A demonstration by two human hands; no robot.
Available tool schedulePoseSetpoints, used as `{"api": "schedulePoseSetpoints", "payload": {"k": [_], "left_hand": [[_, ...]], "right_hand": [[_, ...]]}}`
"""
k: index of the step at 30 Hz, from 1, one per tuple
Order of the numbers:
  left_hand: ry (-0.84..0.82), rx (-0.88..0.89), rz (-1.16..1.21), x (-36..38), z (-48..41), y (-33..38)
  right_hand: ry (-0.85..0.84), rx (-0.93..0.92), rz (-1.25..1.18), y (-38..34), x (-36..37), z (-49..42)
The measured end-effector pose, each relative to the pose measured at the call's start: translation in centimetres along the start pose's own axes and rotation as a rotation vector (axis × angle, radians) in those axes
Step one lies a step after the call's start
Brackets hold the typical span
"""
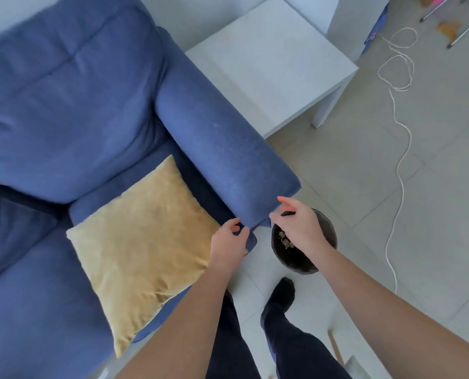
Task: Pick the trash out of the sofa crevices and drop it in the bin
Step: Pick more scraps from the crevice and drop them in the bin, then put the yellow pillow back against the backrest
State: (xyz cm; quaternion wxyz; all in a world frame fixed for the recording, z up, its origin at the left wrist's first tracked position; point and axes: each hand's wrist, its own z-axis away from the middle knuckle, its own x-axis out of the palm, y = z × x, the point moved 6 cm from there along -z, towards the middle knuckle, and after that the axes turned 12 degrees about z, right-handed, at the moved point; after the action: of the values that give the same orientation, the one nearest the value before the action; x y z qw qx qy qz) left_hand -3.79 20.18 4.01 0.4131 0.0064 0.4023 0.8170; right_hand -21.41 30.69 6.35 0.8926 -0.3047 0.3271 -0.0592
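A blue sofa (72, 113) fills the left of the view, its armrest (222, 149) running toward me. A round black bin (299, 258) stands on the floor just past the armrest's front end, with pale scraps of trash (285, 240) inside. My right hand (299, 225) hovers over the bin's near rim, fingers spread and nothing in them. My left hand (227, 244) is at the front corner of the seat by the armrest, fingers curled near the blue fabric; nothing is visibly held. The crevice beside the armrest is dark and partly hidden by a cushion.
A yellow cushion (145, 236) lies on the seat against the armrest. A white side table (271, 61) stands behind the armrest. A white cord (400, 149) trails over the tiled floor at right. My legs and dark-socked foot (281, 294) are below the bin.
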Motion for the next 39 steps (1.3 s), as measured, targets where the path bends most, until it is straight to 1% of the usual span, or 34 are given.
{"api": "schedulePoseSetpoints", "payload": {"k": [7,15,21,29,34,36,39], "left_hand": [[0.165,-0.045,0.131,-10.8,-0.7,-2.2],[0.271,-0.099,0.177,-21.5,-2.0,-6.3],[0.341,-0.14,0.225,-28.3,-3.2,-10.4],[0.468,-0.187,0.22,-34.6,-3.6,-16.3],[0.546,-0.279,0.239,-36.0,-3.5,-20.0],[0.59,-0.335,0.29,-36.2,-3.3,-21.4],[0.608,-0.425,0.482,-36.0,-3.2,-23.6]], "right_hand": [[-0.106,-0.08,0.109,-8.5,7.1,-0.3],[-0.244,-0.141,0.248,-16.7,16.5,-0.3],[-0.268,-0.15,0.318,-21.1,22.3,-1.3],[-0.267,-0.137,0.408,-23.3,28.3,-3.1],[-0.254,-0.044,0.502,-22.1,30.1,-5.0],[-0.254,-0.004,0.547,-21.3,30.4,-5.8],[-0.242,0.052,0.609,-19.9,30.7,-7.2]]}}
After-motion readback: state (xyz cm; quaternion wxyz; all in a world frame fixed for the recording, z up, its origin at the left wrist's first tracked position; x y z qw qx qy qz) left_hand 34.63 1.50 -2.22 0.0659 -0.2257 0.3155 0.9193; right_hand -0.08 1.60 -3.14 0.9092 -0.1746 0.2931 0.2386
